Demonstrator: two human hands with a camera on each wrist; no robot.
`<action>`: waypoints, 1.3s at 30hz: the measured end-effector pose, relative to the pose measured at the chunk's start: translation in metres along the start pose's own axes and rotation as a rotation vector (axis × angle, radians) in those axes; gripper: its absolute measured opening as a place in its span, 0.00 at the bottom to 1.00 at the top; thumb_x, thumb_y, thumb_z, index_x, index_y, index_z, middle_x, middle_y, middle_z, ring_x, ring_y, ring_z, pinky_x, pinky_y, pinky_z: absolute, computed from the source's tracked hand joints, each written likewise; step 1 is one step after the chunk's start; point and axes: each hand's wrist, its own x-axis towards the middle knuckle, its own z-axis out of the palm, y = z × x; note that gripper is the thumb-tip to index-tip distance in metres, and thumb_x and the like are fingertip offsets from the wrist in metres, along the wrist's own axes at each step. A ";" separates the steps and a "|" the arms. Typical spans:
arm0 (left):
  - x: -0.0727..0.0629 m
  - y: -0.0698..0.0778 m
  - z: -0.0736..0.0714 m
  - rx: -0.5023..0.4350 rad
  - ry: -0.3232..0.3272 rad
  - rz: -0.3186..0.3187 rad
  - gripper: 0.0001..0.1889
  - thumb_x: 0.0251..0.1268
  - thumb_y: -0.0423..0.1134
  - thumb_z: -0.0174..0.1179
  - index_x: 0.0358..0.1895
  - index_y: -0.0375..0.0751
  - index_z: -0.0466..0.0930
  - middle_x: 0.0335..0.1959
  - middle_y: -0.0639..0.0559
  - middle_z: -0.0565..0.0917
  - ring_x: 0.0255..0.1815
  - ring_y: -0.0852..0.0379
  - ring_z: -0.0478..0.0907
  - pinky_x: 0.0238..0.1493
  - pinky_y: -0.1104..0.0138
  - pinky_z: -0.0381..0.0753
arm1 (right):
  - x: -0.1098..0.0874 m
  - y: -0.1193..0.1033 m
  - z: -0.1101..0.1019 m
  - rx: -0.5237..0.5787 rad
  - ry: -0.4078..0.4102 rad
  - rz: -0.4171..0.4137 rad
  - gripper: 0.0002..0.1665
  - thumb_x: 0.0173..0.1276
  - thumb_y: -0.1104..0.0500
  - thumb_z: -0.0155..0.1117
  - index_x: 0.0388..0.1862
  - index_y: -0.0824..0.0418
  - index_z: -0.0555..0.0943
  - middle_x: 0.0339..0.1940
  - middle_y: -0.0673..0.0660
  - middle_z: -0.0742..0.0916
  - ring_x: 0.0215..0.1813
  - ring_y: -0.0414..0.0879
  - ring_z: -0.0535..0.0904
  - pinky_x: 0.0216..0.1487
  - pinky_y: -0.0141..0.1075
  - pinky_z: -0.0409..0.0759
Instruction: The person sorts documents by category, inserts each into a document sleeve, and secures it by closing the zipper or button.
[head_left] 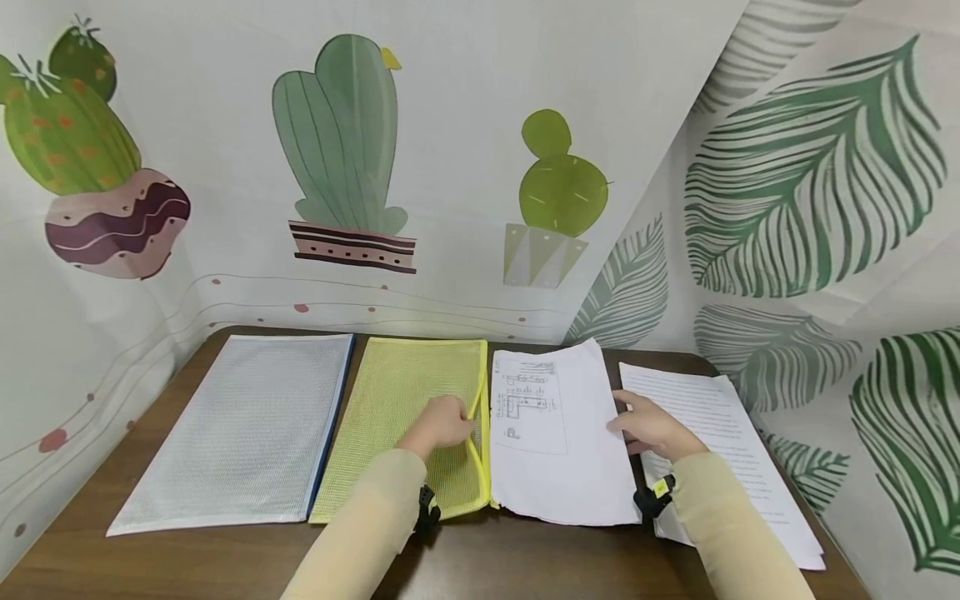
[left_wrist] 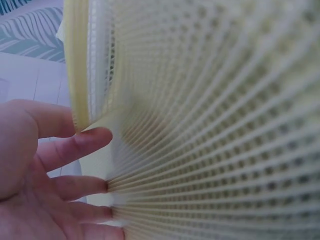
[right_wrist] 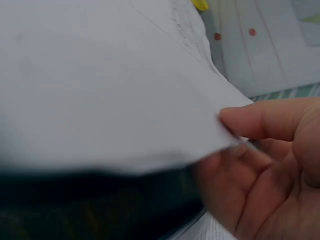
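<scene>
My left hand (head_left: 447, 421) pinches the zipper edge of a yellow mesh zipper pouch (head_left: 405, 375), lifting its upper layer so the mouth gapes on the right side. In the left wrist view, thumb and forefinger hold the yellow edge (left_wrist: 77, 65), and the other fingertips touch the mesh (left_wrist: 215, 165). A sheaf of white paper (head_left: 588, 467) with a line drawing on it lies right beside the pouch's mouth. Its right edge is held by my right hand (head_left: 648, 423), between thumb and fingers, as the right wrist view also shows with the paper (right_wrist: 125, 90) raised along that edge.
To the left lies a white mesh pouch (head_left: 240, 425) with a blue edge. A stack of printed pages (head_left: 738, 450) sits on the right, partly under my right forearm. The brown table (head_left: 480, 558) ends at a patterned cloth backdrop (head_left: 450, 167).
</scene>
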 end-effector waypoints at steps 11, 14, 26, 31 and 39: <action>-0.001 -0.002 -0.007 0.007 -0.048 0.037 0.22 0.65 0.37 0.52 0.11 0.49 0.59 0.09 0.60 0.59 0.12 0.63 0.55 0.14 0.72 0.56 | -0.015 -0.001 -0.014 0.313 0.062 -0.069 0.35 0.68 0.63 0.57 0.66 0.81 0.56 0.32 0.47 0.86 0.34 0.38 0.84 0.38 0.34 0.84; -0.002 -0.001 -0.008 0.007 -0.044 0.051 0.21 0.65 0.37 0.52 0.12 0.48 0.59 0.10 0.59 0.60 0.13 0.63 0.55 0.15 0.72 0.57 | -0.017 -0.003 -0.019 0.385 0.081 -0.063 0.34 0.68 0.63 0.57 0.66 0.80 0.57 0.30 0.46 0.86 0.32 0.38 0.85 0.37 0.33 0.84; -0.003 0.002 -0.006 0.014 -0.023 0.041 0.20 0.68 0.39 0.52 0.14 0.46 0.65 0.10 0.58 0.63 0.13 0.62 0.58 0.16 0.72 0.59 | -0.015 0.000 -0.022 0.508 0.068 -0.093 0.24 0.69 0.64 0.56 0.58 0.76 0.66 0.29 0.47 0.87 0.30 0.38 0.85 0.33 0.32 0.84; -0.002 0.001 -0.002 0.028 -0.011 0.030 0.19 0.66 0.44 0.55 0.15 0.45 0.71 0.11 0.58 0.65 0.13 0.63 0.59 0.16 0.73 0.60 | -0.012 0.005 -0.017 0.514 0.067 -0.089 0.26 0.69 0.64 0.56 0.60 0.77 0.64 0.29 0.47 0.86 0.30 0.38 0.84 0.32 0.31 0.84; -0.002 -0.002 0.002 0.051 -0.003 0.042 0.23 0.67 0.46 0.54 0.11 0.48 0.64 0.08 0.60 0.62 0.12 0.62 0.57 0.28 0.65 0.74 | -0.012 0.006 -0.013 0.525 0.092 -0.056 0.32 0.70 0.62 0.56 0.65 0.78 0.58 0.28 0.46 0.85 0.28 0.36 0.82 0.31 0.30 0.83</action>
